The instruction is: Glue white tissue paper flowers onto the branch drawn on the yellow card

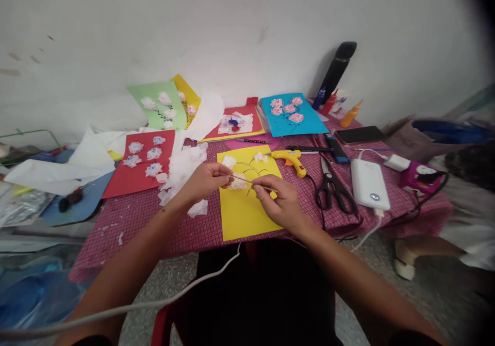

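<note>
My right hand (pixel 280 204) closed, thumb and fingers gripping thin stick (pixel 243 179). My left hand (pixel 209 182) pinched at stick's far end; can't tell if paper scrap sits between fingertips too. I hold stick above yellow sheet (pixel 247 217), near white paper tufts (pixel 229 161) and drawn stems (pixel 252 167). Stick looks light, stiff, probably snaps if bent; best gripped lightly along shaft. Tufts look soft, easily crushed: take by edges.

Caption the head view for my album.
Left hand and right hand hold a thin pale stick above a yellow paper sheet, near a yellow plastic glue gun.
</note>
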`<state>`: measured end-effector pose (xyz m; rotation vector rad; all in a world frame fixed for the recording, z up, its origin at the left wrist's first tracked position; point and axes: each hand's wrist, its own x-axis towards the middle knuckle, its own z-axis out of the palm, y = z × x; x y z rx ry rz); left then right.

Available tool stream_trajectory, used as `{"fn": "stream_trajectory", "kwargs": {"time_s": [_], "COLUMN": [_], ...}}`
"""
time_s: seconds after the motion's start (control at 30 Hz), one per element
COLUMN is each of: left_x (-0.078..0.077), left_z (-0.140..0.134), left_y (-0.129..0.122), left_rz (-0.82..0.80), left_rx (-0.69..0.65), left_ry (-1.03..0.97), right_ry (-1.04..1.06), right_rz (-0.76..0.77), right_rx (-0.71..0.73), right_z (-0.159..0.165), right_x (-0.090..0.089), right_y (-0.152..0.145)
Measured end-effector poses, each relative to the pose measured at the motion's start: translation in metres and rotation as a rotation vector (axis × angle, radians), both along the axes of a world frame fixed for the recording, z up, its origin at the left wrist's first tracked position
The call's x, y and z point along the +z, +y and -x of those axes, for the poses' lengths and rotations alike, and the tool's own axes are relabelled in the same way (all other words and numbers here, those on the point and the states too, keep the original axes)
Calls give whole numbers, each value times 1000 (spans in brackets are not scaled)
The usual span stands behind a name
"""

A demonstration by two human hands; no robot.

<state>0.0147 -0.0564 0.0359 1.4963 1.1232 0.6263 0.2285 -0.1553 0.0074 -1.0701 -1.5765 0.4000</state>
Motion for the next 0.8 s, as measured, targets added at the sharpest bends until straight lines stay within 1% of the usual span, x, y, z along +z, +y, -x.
{"fn": "stream_trajectory", "kwargs": {"time_s": [0.13,0.23,0.33,0.43,0.57,0.63,0.7,0.8], "left_x": [-6,-7,-4,-2,-8,-12,-14,-11], "left_z": [-14,-26,-36,-41,-45,-48,-52,-61], "left_y": [3,6,8,8,8,8,11,22], "left_rz": [-38,-43,3,74,103,68,-1,-176], "left_rx": [-73,-84,-66,-52,-52,-67,-97,-150], "left_ry": [28,29,-10,-65,-111,-93,-30,130], "right_ry": [99,286,433,454,437,444,447,365], "right_rz": [15,90,174,186,140,151,170,200], "right_rx": [-50,-23,18,14,-82,-130,-158,-135], "right_z": [-8,-13,-19,-25,-29,-30,-31,-37], "right_x": [1,4,7,6,2,3,8,24], "right_y": [2,6,8,8,7,8,15,38]}}
